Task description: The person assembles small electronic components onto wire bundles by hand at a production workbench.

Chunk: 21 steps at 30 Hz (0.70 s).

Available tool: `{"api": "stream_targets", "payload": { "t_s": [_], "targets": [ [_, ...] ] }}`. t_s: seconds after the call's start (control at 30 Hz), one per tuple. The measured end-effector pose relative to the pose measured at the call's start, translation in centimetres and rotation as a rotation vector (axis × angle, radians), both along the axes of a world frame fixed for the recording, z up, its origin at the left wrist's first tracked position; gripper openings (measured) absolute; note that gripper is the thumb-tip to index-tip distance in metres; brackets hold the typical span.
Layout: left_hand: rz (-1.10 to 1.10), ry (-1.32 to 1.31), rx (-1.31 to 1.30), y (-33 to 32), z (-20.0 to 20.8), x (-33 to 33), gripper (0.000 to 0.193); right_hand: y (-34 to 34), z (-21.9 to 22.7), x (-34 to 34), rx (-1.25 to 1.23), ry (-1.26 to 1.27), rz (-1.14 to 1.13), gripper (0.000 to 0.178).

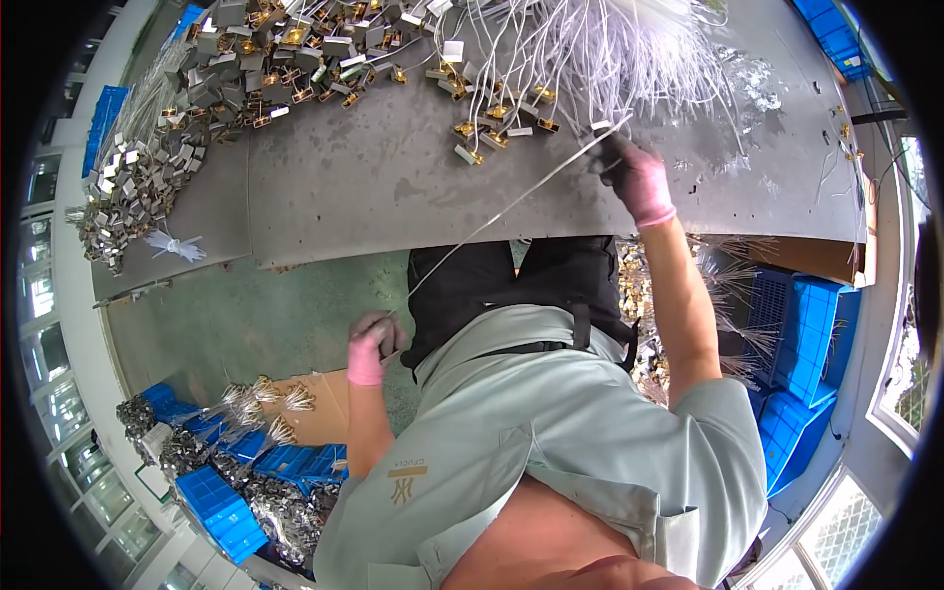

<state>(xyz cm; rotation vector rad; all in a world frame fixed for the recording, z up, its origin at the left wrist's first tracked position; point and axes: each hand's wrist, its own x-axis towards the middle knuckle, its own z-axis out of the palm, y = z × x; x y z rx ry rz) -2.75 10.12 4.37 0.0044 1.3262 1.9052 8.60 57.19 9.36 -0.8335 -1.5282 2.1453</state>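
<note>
A thin white wire (511, 204) stretches taut and slanting between my two gloved hands. Beside the table's near edge, low on the left, my left hand (379, 337) is closed on the wire's lower end. Above the table, right of centre, my right hand (634, 179) pinches its other end, close to a small pale block (601, 126). Dark glove fingers hide how that end is held. Just beyond the right hand lies a large bundle of white wires (639, 59). Several small grey-and-brass parts with wires (492, 133) lie left of that hand.
A heap of grey blocks with brass pieces (295, 49) covers the far left of the grey table (344, 187). A tied white bundle (177, 246) lies near its left edge. Blue crates stand on the floor at the lower left (221, 511) and right (801, 334).
</note>
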Motion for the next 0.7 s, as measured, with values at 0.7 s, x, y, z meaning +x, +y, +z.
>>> {"api": "stream_targets", "payload": {
  "t_s": [0.7],
  "targets": [
    [0.041, 0.170, -0.132, -0.8, -1.1, -1.2, 0.028, -0.7, 3.5, -4.1, -0.169, 0.391, -0.268, 0.037]
  ]
}}
